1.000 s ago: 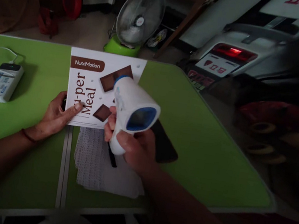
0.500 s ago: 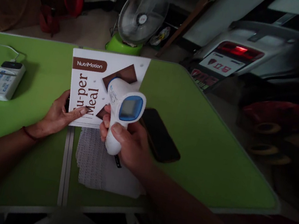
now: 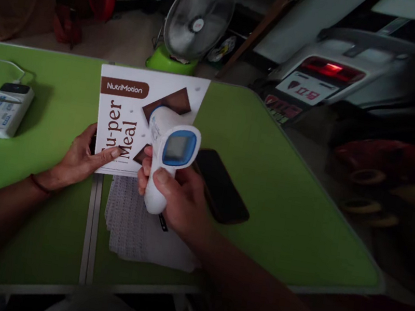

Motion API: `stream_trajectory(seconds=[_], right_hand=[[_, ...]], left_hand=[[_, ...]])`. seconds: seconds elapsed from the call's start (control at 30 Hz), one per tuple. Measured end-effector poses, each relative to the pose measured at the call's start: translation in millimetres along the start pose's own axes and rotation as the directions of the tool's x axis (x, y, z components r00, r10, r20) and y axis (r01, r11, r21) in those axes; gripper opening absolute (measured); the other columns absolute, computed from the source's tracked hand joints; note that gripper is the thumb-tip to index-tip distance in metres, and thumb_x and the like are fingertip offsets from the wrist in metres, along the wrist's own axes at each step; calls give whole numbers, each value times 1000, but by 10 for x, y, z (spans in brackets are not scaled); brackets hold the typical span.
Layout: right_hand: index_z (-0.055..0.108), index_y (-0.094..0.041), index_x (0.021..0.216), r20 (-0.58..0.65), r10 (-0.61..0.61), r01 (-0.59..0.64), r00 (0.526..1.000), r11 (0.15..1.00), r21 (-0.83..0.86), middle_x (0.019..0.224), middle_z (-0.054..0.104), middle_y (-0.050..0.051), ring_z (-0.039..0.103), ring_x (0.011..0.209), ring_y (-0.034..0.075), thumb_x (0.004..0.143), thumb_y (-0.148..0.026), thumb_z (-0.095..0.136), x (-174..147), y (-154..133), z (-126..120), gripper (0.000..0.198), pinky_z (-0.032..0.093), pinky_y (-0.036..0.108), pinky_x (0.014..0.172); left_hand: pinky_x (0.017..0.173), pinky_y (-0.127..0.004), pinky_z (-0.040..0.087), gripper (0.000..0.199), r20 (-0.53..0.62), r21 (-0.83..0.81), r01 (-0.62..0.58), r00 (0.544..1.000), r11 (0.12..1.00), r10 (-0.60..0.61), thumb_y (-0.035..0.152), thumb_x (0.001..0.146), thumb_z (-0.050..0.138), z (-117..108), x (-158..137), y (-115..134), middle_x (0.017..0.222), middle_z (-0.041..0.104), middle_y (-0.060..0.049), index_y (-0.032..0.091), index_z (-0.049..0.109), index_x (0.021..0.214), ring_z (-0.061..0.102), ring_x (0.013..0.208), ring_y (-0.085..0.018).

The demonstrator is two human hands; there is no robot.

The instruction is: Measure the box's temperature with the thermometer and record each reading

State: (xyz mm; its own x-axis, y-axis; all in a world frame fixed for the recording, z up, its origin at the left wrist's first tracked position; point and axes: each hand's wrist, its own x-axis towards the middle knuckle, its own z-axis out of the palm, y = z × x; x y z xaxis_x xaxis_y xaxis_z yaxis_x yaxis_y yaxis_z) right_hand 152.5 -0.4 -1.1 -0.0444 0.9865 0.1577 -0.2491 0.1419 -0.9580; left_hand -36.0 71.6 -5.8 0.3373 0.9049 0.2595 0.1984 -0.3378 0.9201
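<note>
My left hand (image 3: 87,154) grips the lower left corner of a white box (image 3: 117,128) printed "NutriMotion" and "Meal", thumb across its front and the other fingers behind. In front of the box's right part, my right hand (image 3: 180,193) is wrapped round the handle of a white and blue infrared thermometer (image 3: 160,169). The thermometer's blue-framed screen faces me and its front end points toward the box. Printed papers (image 3: 133,228) lie on the green table below the box, partly hidden by my right hand. A small black strip shows on the papers.
A dark phone (image 3: 224,188) lies right of my right hand on the green table (image 3: 281,209). At the left sits a white power bank-like block (image 3: 3,115) with cables. Beyond the table's far edge stand a fan (image 3: 197,25) and a scooter (image 3: 327,72).
The view has shifted very slightly. Both hands keep their holds, and the thermometer has moved a touch to the left against the box.
</note>
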Motion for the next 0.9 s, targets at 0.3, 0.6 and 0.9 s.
stream_trajectory(seconds=[0.3,0.6,0.9], right_hand=[[58,-21,82,-1,61,-61,998,998,28,75,57,0,52,65,13,83,-44,70,-5,-3,67,26,43,31,56],[58,-23,94,23,57,-58,998,997,46,76,58,-1,53,65,13,83,-45,70,3,-15,142,28,45,32,59],[60,-24,99,13,44,-45,999,996,72,77,59,-1,54,66,13,83,-45,72,-2,26,123,29,46,31,59]], left_hand=[[92,-57,56,47,-3,5,-22,1000,1000,22,55,80,70,-10,14,1,113,70,-12,19,62,109,65,105,-35],[90,-56,57,42,-6,-44,-47,999,998,46,53,80,71,6,21,-65,111,71,-10,21,63,107,66,102,-34],[93,-53,56,45,4,-45,-20,1000,999,20,55,81,70,2,18,-43,115,70,-10,19,62,107,65,105,-33]])
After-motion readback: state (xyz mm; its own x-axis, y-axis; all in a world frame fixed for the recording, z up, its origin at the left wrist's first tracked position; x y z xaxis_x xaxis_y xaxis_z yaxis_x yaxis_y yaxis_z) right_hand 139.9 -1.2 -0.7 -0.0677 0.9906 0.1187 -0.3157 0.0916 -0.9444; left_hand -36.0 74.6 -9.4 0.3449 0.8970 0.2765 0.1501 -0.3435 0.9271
